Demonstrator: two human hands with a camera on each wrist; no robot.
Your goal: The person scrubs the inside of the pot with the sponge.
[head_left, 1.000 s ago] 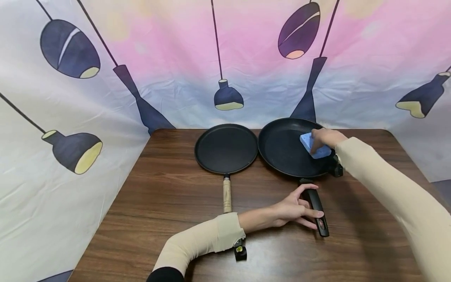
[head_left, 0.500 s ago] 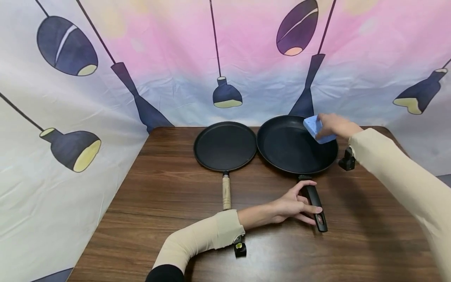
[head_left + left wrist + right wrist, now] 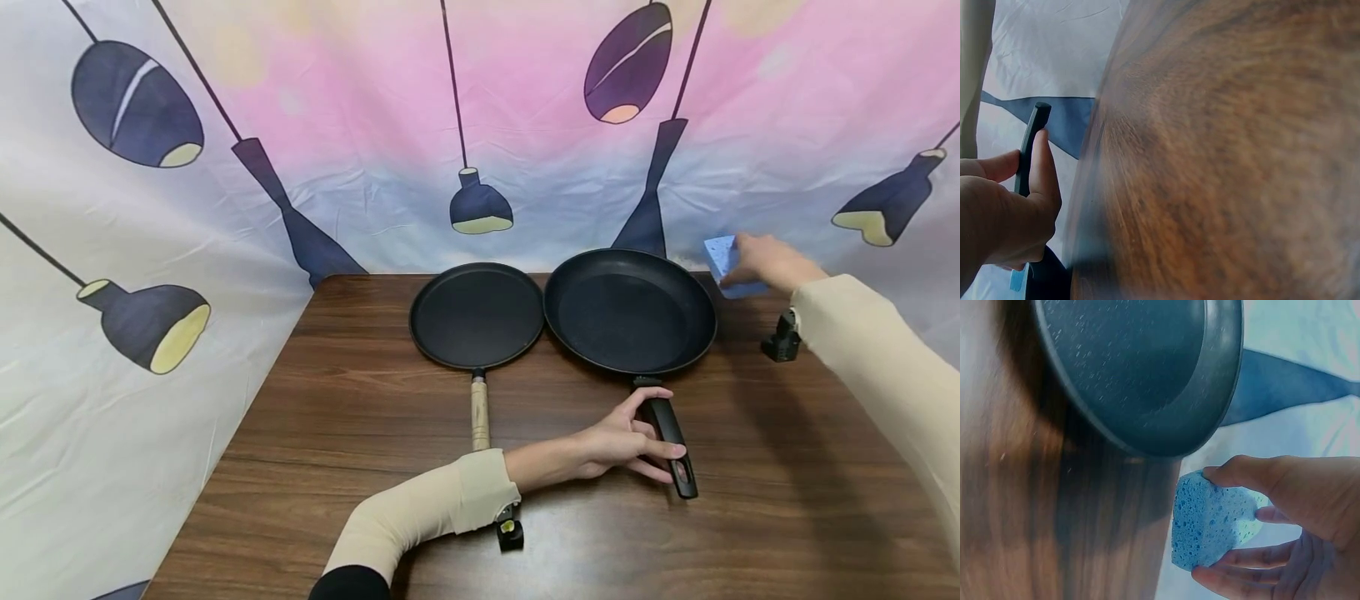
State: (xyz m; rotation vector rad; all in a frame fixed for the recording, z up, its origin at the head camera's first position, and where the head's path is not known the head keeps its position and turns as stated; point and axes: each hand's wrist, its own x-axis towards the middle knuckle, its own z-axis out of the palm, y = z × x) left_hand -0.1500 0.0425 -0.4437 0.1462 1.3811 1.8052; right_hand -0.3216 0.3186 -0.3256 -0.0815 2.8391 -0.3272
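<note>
A deep black frying pan lies at the back right of the table, its black handle pointing toward me. My left hand grips that handle, thumb on one side and fingers on the other, as the left wrist view also shows with the handle. To the right of the pan, my right hand pinches a blue sponge in the air, apart from the rim. In the right wrist view the porous sponge sits between thumb and fingers, beside the pan. Small light specks dot the pan's inside.
A flat black pan with a wooden handle lies left of the frying pan, rims nearly touching. My left forearm crosses the end of its handle. The brown wooden table meets a printed cloth backdrop behind.
My right hand has lifted the sponge out of the frying pan and carried it right, past the rim. The left hand keeps its grip on the handle.
</note>
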